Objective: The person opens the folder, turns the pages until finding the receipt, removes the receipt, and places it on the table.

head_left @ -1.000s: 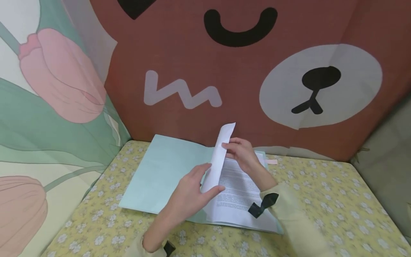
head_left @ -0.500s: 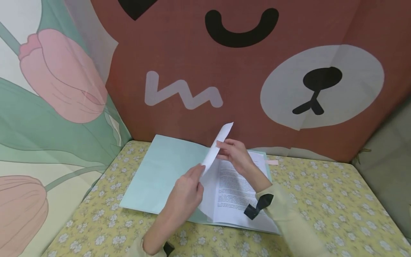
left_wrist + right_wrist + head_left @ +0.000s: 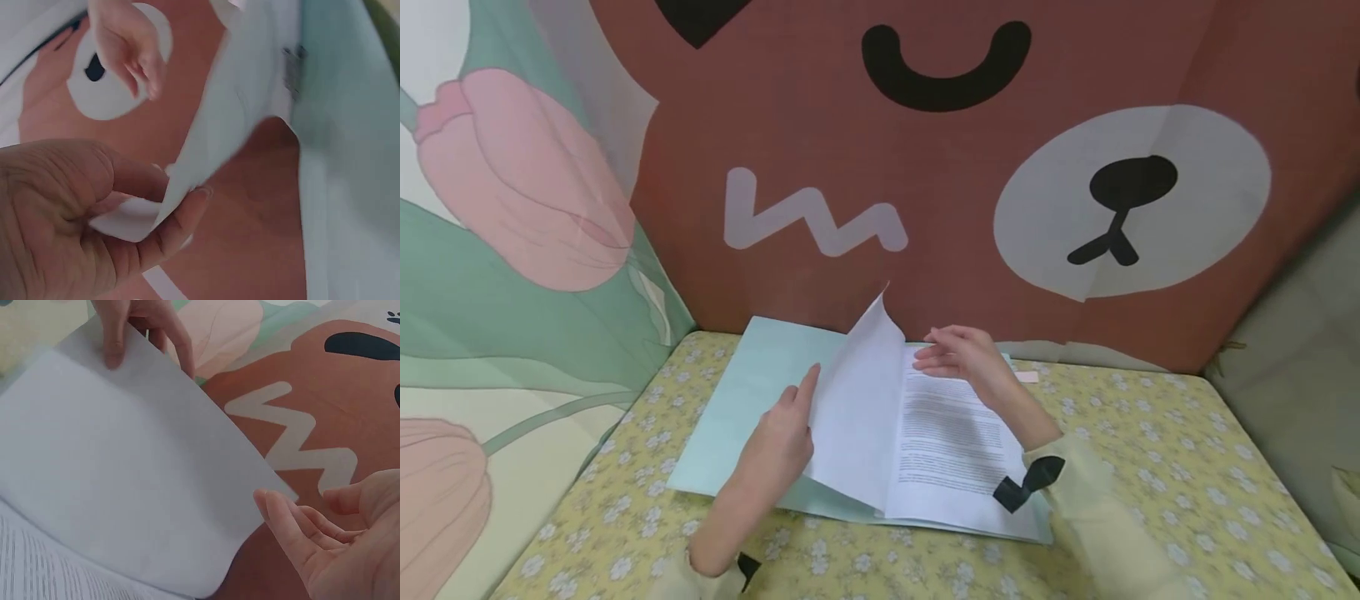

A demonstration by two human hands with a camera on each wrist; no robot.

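Observation:
A pale mint folder lies spread open on the table. My left hand pinches the outer edge of a white sheet between thumb and fingers and holds it raised over the folder's left cover. The far corner of that sheet curls upward. Beneath it, on the right side, a printed page lies face up. Over this page's top part hovers my right hand, fingers loosely extended and holding nothing. In the left wrist view a small metal fastener shows at the folder's spine.
A yellow floral cloth covers the table. Behind it hangs a brown bear-print curtain, with a tulip-print one at the left. A pink tab sticks out past the folder's right edge.
My left hand has drawn the sheet leftward, from nearly upright to spread over the left cover. My right hand has let go of the sheet and stays over the printed page.

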